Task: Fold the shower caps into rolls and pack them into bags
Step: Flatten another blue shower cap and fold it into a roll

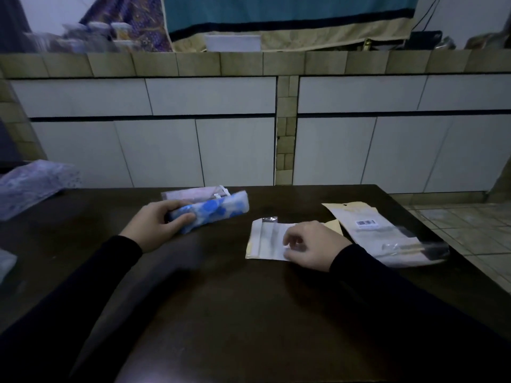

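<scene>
Left grip [160,221]: fingers and thumb curled round one rolled shower cap [210,210], blue-and-white patterned, held at its near-left end. The roll lies slantwise, its far end pointing up and right, and extends well beyond the grip on that side. Whether the roll touches the surface [221,299] or is raised just off it cannot be told.

Right grip [309,246]: fingers curled down onto one flat empty bag [266,240], white-faced with a tan edge, lying on the surface. The fingertips press or pinch the bag's right portion; which of the two cannot be told. The bag's clear flap end points away toward the far edge.

Count of items on the surface:
- Rolled caps in hand: one.
- Packed bag [193,194]: one, pale pink contents, lying just behind the rolled cap and partly hidden by it.
- Empty bags under the right grip: one.
- Stack of further bags [378,230]: one pile to the right of the right grip, topmost carrying a barcode label; the number in the pile cannot be told. Its near-right end overhangs the surface edge and is blurred.
- Loose unrolled cap material [30,186]: one crumpled pale blue-patterned heap at the far-left corner, well apart from both grips.

Relation: the rolled cap sits left of the empty bag, apart from it, with bare dark surface between. Both dark sleeves [387,272] reach in from the near edge.
</scene>
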`<state>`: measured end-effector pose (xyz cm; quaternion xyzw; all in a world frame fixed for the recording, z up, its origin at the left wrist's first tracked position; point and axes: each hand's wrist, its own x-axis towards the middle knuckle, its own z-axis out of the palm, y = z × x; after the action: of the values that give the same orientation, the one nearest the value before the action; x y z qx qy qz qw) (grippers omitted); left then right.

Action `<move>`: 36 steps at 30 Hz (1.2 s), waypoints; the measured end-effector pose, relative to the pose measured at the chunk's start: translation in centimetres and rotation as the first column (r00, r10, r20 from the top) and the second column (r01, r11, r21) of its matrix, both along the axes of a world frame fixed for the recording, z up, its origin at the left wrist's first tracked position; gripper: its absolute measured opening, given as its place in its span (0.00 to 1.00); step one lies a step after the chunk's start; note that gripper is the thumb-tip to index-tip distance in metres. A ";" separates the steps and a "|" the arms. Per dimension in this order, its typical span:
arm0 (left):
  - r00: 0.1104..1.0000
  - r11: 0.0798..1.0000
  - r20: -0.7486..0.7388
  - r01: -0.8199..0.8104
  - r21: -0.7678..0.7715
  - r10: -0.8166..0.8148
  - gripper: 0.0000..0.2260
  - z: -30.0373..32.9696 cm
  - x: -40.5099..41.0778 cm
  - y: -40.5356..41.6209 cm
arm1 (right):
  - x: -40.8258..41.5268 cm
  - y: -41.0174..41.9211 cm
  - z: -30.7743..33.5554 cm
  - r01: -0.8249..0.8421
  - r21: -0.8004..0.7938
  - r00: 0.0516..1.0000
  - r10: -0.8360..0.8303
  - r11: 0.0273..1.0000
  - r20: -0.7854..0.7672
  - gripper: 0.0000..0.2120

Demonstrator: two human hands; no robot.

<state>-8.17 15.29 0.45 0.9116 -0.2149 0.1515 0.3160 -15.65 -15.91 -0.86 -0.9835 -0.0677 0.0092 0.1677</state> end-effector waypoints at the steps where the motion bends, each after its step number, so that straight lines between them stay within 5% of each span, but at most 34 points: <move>1: 0.999 0.999 -0.037 0.036 -0.015 -0.036 0.11 -0.3 0.1 -0.2 | 0.4 0.4 -0.1 0.039 0.022 0.999 -0.040 0.999 0.035 0.09; 6: 0.975 0.977 -0.175 0.105 -0.184 -0.138 0.07 -1.2 0.4 -1.4 | 2.5 2.2 -1.4 0.244 0.051 0.967 -0.247 0.968 0.057 0.08; 10: 0.959 0.977 -0.233 0.123 -0.172 -0.162 0.06 -1.9 0.8 -1.7 | 3.6 3.0 -1.7 0.288 0.068 0.958 -0.288 0.955 -0.003 0.09; 16: 0.955 0.975 -0.250 0.114 -0.191 -0.160 0.06 -2.2 1.4 -1.3 | 4.1 3.9 -1.6 0.315 -0.010 0.945 -0.315 0.949 -0.084 0.27; 19: 0.941 0.938 -0.255 0.138 -0.317 -0.224 0.08 -1.7 0.9 -1.8 | 3.9 4.7 -1.7 0.199 -0.006 0.979 -0.199 0.980 -0.046 0.26; 23: 0.867 0.868 -0.328 0.205 -0.453 -0.376 0.25 -1.1 0.2 -2.6 | 3.1 5.7 -0.6 -0.038 0.071 0.992 0.046 0.997 -0.116 0.19; 26: 0.869 0.922 -0.375 0.198 -0.333 -0.322 0.30 -1.0 0.1 -2.3 | 2.7 5.9 -0.7 -0.081 0.095 0.987 0.093 0.992 -0.131 0.17; 30: 0.869 0.984 -0.472 0.080 -0.159 -0.147 0.07 -0.6 0.8 -1.1 | 2.7 5.3 -1.6 -0.006 0.276 1.000 0.014 0.961 -0.024 0.08; 34: 0.849 0.997 -0.524 0.081 0.001 -0.069 0.04 -0.3 0.8 -0.1 | 2.7 5.4 -2.2 0.187 0.270 0.974 -0.214 0.944 0.075 0.18; 36: 0.842 0.996 -0.536 0.082 0.028 -0.054 0.02 -0.4 0.8 -0.1 | 2.8 5.4 -2.3 0.250 0.271 0.965 -0.260 0.930 0.003 0.15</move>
<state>-7.42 15.17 0.07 0.9170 -0.1544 -0.1252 0.3458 -12.87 -10.47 -3.13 -0.9521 0.0568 -0.0413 0.2977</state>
